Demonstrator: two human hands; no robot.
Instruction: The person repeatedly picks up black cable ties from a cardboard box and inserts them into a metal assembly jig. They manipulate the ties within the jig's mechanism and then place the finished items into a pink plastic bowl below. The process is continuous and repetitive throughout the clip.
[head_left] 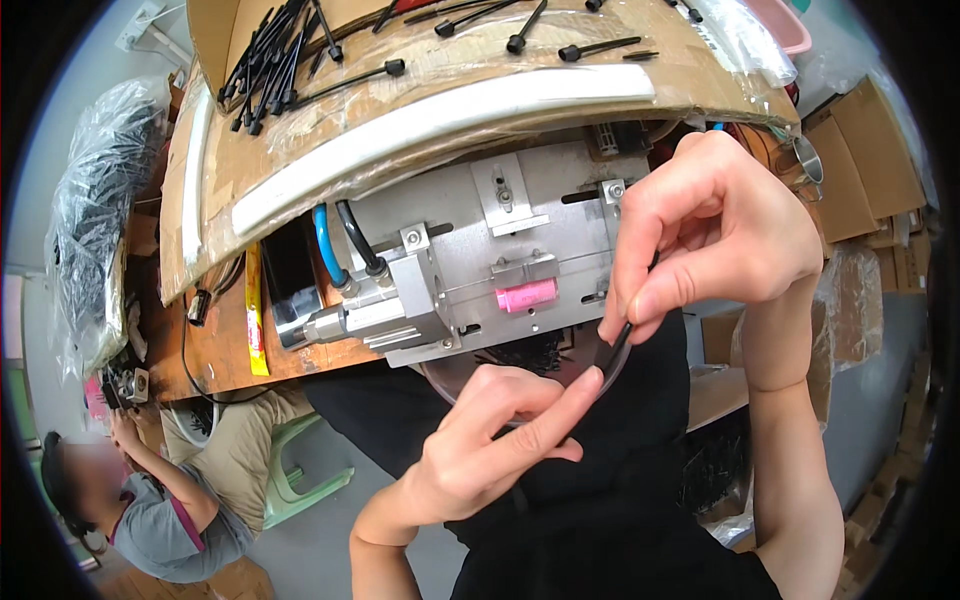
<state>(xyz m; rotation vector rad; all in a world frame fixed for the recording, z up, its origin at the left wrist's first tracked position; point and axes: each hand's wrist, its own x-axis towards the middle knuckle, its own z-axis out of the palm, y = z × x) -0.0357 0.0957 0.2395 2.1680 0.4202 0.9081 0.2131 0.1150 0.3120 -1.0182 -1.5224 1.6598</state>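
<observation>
My right hand [690, 240] pinches a thin black rod-like piece [627, 332] between thumb and fingers, in front of my lap. Lower on the same piece, my left hand [500, 430] lays its index finger across it, with the other fingers curled; a dark end shows by the left thumb. Beyond both hands is a metal fixture [465, 265] with a pneumatic cylinder [400, 315] and a pink block [527, 295] on its plate. A bowl [455, 385] with many small black pieces sits under my hands, partly hidden by them.
Black sticks with knobbed heads [275, 75] lie on a cardboard-covered shelf [420, 110] above the fixture. Blue and black hoses [328, 245] run to the cylinder. A co-worker [180, 510] sits at left, near a green stool [295, 470]. Cardboard boxes [865, 150] stand at right.
</observation>
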